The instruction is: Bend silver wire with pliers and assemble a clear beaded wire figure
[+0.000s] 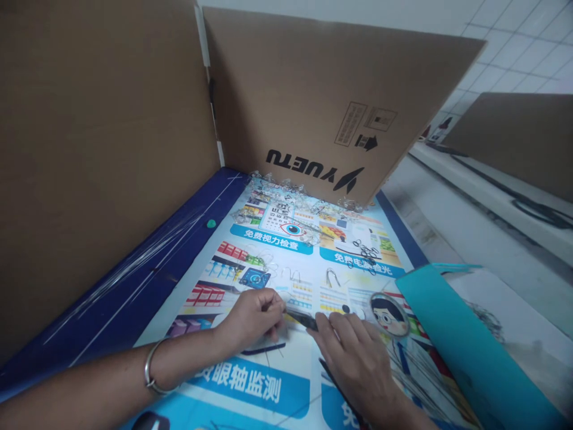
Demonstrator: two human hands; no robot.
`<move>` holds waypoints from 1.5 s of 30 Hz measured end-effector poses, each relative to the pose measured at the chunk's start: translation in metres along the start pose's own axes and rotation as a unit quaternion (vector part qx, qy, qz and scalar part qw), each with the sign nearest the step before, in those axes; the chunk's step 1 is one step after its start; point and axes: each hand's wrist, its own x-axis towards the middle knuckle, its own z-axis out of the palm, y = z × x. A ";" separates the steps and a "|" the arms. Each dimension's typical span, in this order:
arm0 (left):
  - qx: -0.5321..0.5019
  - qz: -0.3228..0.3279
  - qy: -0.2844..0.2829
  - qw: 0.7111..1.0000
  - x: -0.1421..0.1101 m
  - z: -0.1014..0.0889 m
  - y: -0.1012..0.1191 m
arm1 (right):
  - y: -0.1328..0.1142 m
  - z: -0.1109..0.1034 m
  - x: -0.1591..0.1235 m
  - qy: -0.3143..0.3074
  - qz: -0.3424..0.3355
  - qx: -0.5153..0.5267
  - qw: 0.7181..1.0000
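Metal pliers (304,319) point from right hand (353,355) toward left hand (251,318).

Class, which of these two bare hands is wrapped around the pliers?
The right hand: it closes around the pliers. The left hand, marked out by the silver bangle, is instead by the tool's tip.

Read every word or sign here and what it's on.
"YUETU", upside down: cardboard panel.
Arrow sign: same panel.
Boxed print beside it: too small.
"免费视力检查": printed sheet.
"免费电…验光": same sheet, one character obscured.
"眼轴监测": same sheet, start covered.
Bottom banner: mostly hidden.
Eye chart: too blurred.
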 end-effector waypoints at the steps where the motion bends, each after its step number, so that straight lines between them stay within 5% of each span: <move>1: 0.003 0.002 0.001 1.000 0.000 0.000 0.000 | 0.000 0.000 0.000 -0.003 -0.003 -0.001 1.000; 30: 0.061 0.012 0.013 0.998 -0.001 0.001 0.000 | -0.001 -0.001 -0.002 -0.045 -0.027 -0.035 0.998; 45: 0.039 -0.010 0.014 0.999 -0.004 0.003 0.005 | 0.000 0.015 -0.002 -0.048 0.022 0.059 0.997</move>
